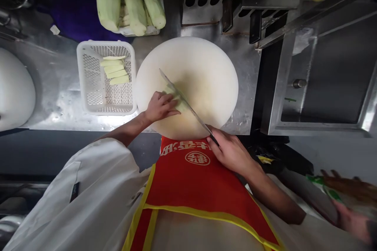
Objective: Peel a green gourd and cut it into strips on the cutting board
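On the round white cutting board (215, 74) lies a piece of peeled, pale green vegetable (183, 105), partly hidden by my fingers and a blade. My left hand (163, 106) presses on it from the left with fingers bent. My right hand (231, 149) is closed round the dark handle of a kitchen knife (193, 111), at the board's near edge. The blade slants up and left across the vegetable, close beside my left fingertips. A white plastic basket (84, 82) left of the board holds several cut pale green strips (116, 70).
Whole peeled vegetables (108, 0) lie in a tray behind the basket. Knife racks (203, 11) with dark handles stand behind the board. A metal sink (324, 86) is at right. Another person's hand (353, 219) shows at lower right, beside a green-edged packet.
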The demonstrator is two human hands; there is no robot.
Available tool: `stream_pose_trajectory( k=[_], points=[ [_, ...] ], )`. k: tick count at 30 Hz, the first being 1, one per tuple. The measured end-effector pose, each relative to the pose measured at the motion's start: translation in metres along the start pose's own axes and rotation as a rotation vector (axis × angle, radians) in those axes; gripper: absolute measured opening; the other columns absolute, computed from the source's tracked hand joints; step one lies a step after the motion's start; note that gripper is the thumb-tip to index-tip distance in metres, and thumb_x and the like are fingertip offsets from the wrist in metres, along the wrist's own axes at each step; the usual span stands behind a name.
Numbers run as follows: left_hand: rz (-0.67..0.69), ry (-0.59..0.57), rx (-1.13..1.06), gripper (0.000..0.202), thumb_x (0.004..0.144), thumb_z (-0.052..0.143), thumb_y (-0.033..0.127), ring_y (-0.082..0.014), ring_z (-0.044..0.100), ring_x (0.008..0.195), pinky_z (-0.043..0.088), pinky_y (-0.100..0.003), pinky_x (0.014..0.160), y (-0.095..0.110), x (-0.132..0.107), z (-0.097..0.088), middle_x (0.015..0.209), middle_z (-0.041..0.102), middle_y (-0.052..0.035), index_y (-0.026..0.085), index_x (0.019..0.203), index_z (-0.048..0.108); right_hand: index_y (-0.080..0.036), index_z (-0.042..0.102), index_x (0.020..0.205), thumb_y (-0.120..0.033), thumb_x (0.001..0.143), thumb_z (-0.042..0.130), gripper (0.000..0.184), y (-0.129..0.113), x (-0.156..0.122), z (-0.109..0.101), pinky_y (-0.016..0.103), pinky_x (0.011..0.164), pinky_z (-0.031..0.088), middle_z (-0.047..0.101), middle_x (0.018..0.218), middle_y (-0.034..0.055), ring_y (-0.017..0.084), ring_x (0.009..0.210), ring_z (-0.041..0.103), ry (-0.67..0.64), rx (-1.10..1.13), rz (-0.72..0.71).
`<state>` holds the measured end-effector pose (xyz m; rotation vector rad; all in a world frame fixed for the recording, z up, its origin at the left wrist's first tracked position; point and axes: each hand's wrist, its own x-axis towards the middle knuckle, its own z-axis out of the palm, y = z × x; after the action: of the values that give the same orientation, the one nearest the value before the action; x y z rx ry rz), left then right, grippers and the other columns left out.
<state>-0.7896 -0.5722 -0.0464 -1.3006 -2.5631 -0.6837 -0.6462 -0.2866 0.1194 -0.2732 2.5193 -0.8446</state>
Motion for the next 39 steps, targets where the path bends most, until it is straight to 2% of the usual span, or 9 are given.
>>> stream_pose_trajectory(
  k=[4, 13, 19, 27, 33, 36, 39],
  points=[
    [-0.017, -0.012, -0.068, 0.048, 0.088, 0.061, 0.072, -0.0254, 0.058, 0.092, 0.042, -0.041, 0.079, -0.002, 0.001, -0.001, 0.103, 0.069, -0.0091, 0.029, 0.107, 0.07, -0.014, 0.052, 0.143, -0.02, 0.101, 0.041, 0.044, -0.005, -0.004, -0.001, 0.042, 0.085, 0.06, 0.075, 0.114, 0.0142, 0.029, 0.099, 0.075, -0.054, -0.01, 0.014],
    [0.092, 0.05, -0.071, 0.043, 0.088, 0.066, 0.065, -0.0237, 0.052, 0.088, 0.039, -0.039, 0.079, -0.001, 0.005, -0.007, 0.106, 0.066, -0.0083, 0.029, 0.112, 0.068, -0.014, 0.052, 0.142, -0.02, 0.102, 0.04, 0.043, -0.006, -0.007, -0.007, 0.04, 0.083, 0.06, 0.075, 0.115, 0.0144, 0.028, 0.098, 0.075, -0.097, -0.017, 0.032],
    [0.034, -0.025, -0.074, 0.047, 0.088, 0.064, 0.069, -0.0238, 0.052, 0.088, 0.039, -0.04, 0.08, -0.001, 0.003, -0.004, 0.105, 0.065, -0.0091, 0.028, 0.111, 0.069, -0.014, 0.055, 0.138, -0.022, 0.102, 0.039, 0.04, -0.01, -0.004, -0.006, 0.038, 0.08, 0.059, 0.077, 0.108, 0.0144, 0.028, 0.094, 0.076, -0.134, -0.042, 0.065],
    [0.131, 0.145, -0.061, 0.043, 0.086, 0.069, 0.064, -0.024, 0.053, 0.091, 0.038, -0.04, 0.079, -0.002, 0.009, -0.002, 0.109, 0.065, -0.0083, 0.029, 0.111, 0.065, -0.014, 0.052, 0.141, -0.02, 0.1, 0.04, 0.043, -0.02, 0.007, -0.009, 0.034, 0.08, 0.054, 0.077, 0.105, 0.0123, 0.026, 0.095, 0.076, -0.222, -0.015, 0.175],
    [0.107, 0.098, -0.062, 0.045, 0.086, 0.069, 0.066, -0.0235, 0.054, 0.089, 0.039, -0.04, 0.08, -0.003, 0.008, 0.0, 0.107, 0.066, -0.0078, 0.03, 0.112, 0.064, -0.015, 0.054, 0.135, -0.017, 0.098, 0.044, 0.039, -0.028, 0.026, -0.011, 0.03, 0.074, 0.049, 0.077, 0.098, 0.0098, 0.024, 0.086, 0.074, -0.222, -0.074, 0.188],
    [0.041, 0.011, -0.147, 0.045, 0.086, 0.067, 0.068, -0.0238, 0.054, 0.088, 0.039, -0.041, 0.081, -0.003, 0.007, 0.001, 0.108, 0.067, -0.0073, 0.032, 0.113, 0.065, -0.016, 0.054, 0.133, -0.017, 0.097, 0.044, 0.038, -0.027, 0.035, -0.008, 0.03, 0.072, 0.047, 0.077, 0.096, 0.0088, 0.024, 0.084, 0.074, -0.235, -0.089, 0.201],
    [0.0, -0.049, -0.204, 0.045, 0.087, 0.064, 0.069, -0.025, 0.054, 0.09, 0.039, -0.043, 0.081, -0.003, 0.005, 0.002, 0.11, 0.067, -0.0077, 0.033, 0.114, 0.066, -0.015, 0.054, 0.132, -0.016, 0.097, 0.043, 0.038, -0.025, 0.056, 0.004, 0.03, 0.072, 0.046, 0.077, 0.094, 0.0099, 0.025, 0.083, 0.073, -0.243, -0.113, 0.207]
  ],
)
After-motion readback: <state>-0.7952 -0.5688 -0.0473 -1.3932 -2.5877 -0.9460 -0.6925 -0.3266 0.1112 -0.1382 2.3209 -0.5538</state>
